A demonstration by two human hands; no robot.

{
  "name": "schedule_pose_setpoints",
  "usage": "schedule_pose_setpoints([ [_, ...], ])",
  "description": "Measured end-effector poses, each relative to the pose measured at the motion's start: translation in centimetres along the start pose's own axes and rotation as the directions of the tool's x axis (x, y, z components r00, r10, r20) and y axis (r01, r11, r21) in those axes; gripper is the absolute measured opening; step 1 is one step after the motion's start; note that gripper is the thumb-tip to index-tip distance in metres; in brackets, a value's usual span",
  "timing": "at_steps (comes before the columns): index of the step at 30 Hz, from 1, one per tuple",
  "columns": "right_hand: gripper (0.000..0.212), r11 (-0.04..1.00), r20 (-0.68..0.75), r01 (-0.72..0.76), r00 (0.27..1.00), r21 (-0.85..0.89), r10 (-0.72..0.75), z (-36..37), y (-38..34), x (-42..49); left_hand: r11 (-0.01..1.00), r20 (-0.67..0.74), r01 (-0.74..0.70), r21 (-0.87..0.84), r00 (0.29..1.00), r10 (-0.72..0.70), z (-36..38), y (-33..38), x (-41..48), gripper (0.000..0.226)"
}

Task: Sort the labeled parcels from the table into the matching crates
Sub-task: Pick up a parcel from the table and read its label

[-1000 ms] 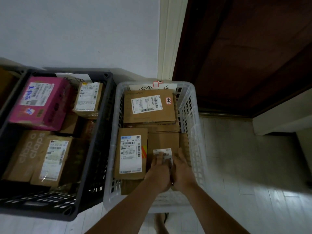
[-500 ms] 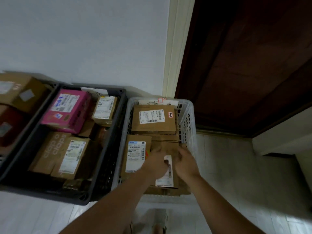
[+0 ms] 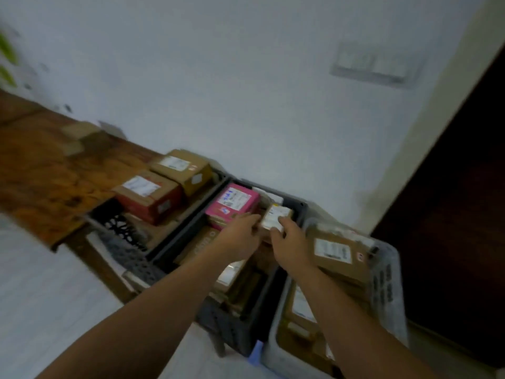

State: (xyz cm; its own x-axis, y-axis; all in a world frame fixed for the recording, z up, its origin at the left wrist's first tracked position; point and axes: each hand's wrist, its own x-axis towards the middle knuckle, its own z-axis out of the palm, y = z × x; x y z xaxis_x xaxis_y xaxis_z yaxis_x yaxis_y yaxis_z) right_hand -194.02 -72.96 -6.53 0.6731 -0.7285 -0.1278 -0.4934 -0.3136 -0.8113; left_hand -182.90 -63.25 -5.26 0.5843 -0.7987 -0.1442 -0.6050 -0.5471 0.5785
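The left hand and right hand flank the small brown cardboard parcel with a white label, at the far end of the dark grey plastic crate, just right of the pink box. Blur hides whether they grip it. Best seat it flat, label up.

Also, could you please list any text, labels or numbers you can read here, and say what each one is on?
Nothing reads cleanly; the frame is motion-blurred.
Pink parcel: white label with blue handwriting, unreadable.
Small parcel beside it: label blurred.
Red-sided parcel and brown parcel behind it: labels blurred.
Top parcel in white crate: label and red sticker, blurred.
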Motion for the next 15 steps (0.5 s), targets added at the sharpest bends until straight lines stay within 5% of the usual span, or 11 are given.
schedule_pose_setpoints([
  [10,0.05,0.951,0.192,0.304,0.931,0.064,-0.31,20.9,-21.6,-5.0,0.976,-0.237,0.218,0.006,0.949,-0.21,-20.5,-21.9,-12.2,0.048],
  [15,0.064,0.933,0.279,0.339,0.891,0.117,-0.359,29.7,-29.4,-6.4,0.939,-0.296,0.343,0.008,0.898,-0.325,-27.7,-30.1,-16.6,0.055],
])
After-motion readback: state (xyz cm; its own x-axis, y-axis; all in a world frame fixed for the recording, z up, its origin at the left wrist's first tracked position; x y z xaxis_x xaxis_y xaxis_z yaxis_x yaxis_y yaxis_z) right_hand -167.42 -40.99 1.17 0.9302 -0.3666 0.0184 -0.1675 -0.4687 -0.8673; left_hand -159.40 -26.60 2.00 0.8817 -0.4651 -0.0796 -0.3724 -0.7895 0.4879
